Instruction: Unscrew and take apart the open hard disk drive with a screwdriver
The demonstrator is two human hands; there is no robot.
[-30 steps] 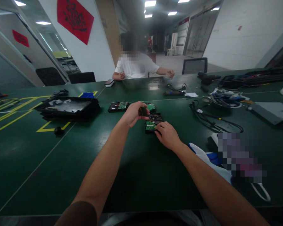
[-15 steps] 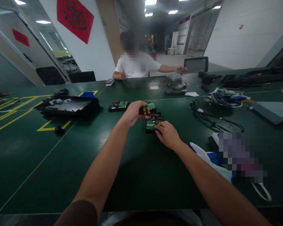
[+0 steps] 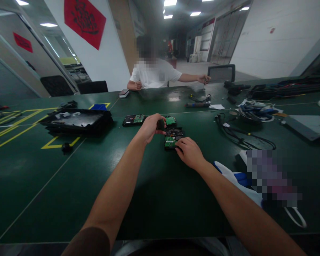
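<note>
My left hand (image 3: pixel 152 128) is closed around a screwdriver (image 3: pixel 160 124), of which only the dark handle shows. It is above a hard drive (image 3: pixel 173 133) with its green circuit board facing up; the screwdriver's tip is hidden. My right hand (image 3: pixel 189 153) grips the near right edge of that drive with its fingertips. Just beyond lies a second hard drive (image 3: pixel 171 121), partly covered by my left hand. A third hard drive (image 3: pixel 133 120) rests to the left, board side up as well.
Stacked black trays (image 3: pixel 76 121) stand on the left, with a small black object (image 3: pixel 67 147) before them. Black cables (image 3: pixel 242 137), a cable bundle (image 3: pixel 258 111) and a metal box (image 3: pixel 309 126) lie right. Gloves (image 3: pixel 237 181) are near my right forearm. A person (image 3: pixel 157 74) sits opposite.
The screwdriver handle has turned in my left fingers; its yellow marks no longer show. My right hand stays in place on the hard drive.
</note>
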